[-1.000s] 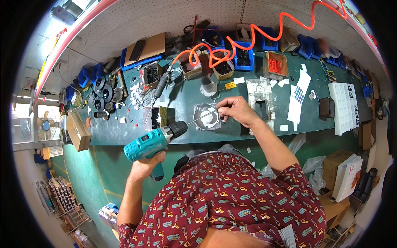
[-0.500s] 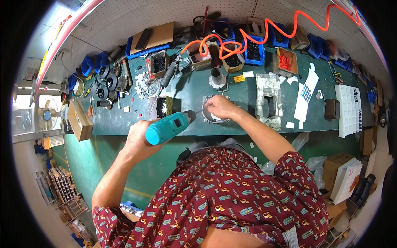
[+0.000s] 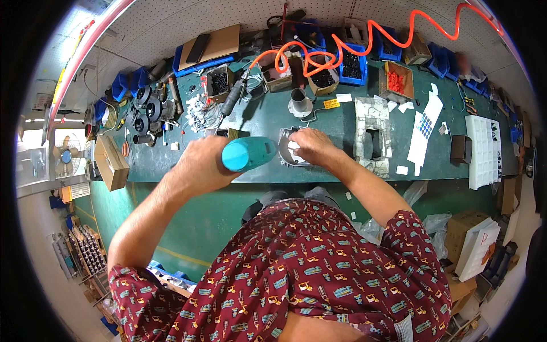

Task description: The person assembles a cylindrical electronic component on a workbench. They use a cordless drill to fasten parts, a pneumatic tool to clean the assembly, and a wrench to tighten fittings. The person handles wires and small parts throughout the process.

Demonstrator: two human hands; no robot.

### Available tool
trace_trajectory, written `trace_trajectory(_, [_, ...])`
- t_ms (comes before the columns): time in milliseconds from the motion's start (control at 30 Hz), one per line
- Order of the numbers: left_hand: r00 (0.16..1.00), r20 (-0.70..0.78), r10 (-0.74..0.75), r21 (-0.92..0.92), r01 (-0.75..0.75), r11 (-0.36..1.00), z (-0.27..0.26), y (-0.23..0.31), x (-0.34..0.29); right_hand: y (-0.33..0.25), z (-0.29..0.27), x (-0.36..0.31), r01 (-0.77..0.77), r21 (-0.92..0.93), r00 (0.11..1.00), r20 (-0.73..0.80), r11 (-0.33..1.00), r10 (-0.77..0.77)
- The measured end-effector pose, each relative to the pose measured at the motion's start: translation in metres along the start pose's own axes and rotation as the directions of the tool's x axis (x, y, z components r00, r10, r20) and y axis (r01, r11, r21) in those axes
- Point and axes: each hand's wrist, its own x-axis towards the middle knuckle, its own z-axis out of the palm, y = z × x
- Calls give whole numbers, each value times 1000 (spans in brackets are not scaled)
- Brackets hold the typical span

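My left hand point(image 3: 200, 162) is wrapped round the handle of a teal power drill point(image 3: 248, 153), which points right. The drill's front end is beside a round grey metal housing point(image 3: 283, 149) at the near edge of the bench. Its bit cannot be made out from here. My right hand point(image 3: 315, 146) has its fingers curled and closed on the housing, their tips at its inner side. Just beyond the housing stands a grey metal tube with a flange point(image 3: 299, 104). Partly hidden behind the drill is a small open box point(image 3: 235, 134).
A stone-patterned block with a slot point(image 3: 373, 161) lies right of my right hand. A corded electric screwdriver point(image 3: 232, 100) hangs beyond the drill, near a coiled orange hose point(image 3: 373, 25). Bins of dark parts and a box of red parts point(image 3: 395, 84) line the back.
My left hand has brought the drill slightly right and up, nearer level. The left elbow has swung outward. My right hand stays at the housing, its fingers shifted a little.
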Motion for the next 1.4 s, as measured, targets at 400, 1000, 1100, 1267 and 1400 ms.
trace_trajectory(400, [996,88,30,99,-39,994,-13,23,33,13,13,0,167,78,973,-172,983,-152])
trace_trajectory(1000, [980,-174,-101,-681,-46,731,84,-38,-48,31,-42,-63,-42,994,918,-2,101,397])
trace_trajectory(1100, [966,-204,-161,-794,-67,604,111,-32,-52,33,-36,-65,-135,988,886,88,71,455])
trace_trajectory(1267, [967,-190,-169,-828,-66,557,128,-34,-44,35,-28,-67,-24,968,932,112,-250,345])
trace_trajectory(1400, [972,-150,-183,-865,-40,500,127,-34,-41,30,-27,-68,13,983,962,38,-183,270])
